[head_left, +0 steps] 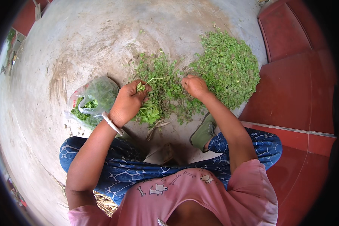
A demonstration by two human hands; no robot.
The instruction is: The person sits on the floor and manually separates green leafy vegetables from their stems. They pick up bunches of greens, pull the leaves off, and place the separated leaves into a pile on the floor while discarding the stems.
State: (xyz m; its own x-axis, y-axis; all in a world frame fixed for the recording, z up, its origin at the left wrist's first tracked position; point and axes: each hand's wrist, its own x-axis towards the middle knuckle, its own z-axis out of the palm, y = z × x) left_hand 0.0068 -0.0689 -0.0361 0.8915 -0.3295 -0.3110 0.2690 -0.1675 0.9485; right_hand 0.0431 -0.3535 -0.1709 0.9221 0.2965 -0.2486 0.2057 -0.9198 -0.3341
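Left hand (129,102): closed around a herb bunch (148,111).
Right hand (194,86): pinched shut on stems at the loose herbs (165,81), beside the picked-leaf heap (228,67).

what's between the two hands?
Head view: a loose heap of leafy stems on the concrete floor fills the gap between the left hand, which grips a small bunch, and the right hand.

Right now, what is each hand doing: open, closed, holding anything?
Left hand: closed around a bunch of leafy green stems.
Right hand: fingers curled on the heap of unsorted greens; what it grips cannot be told.
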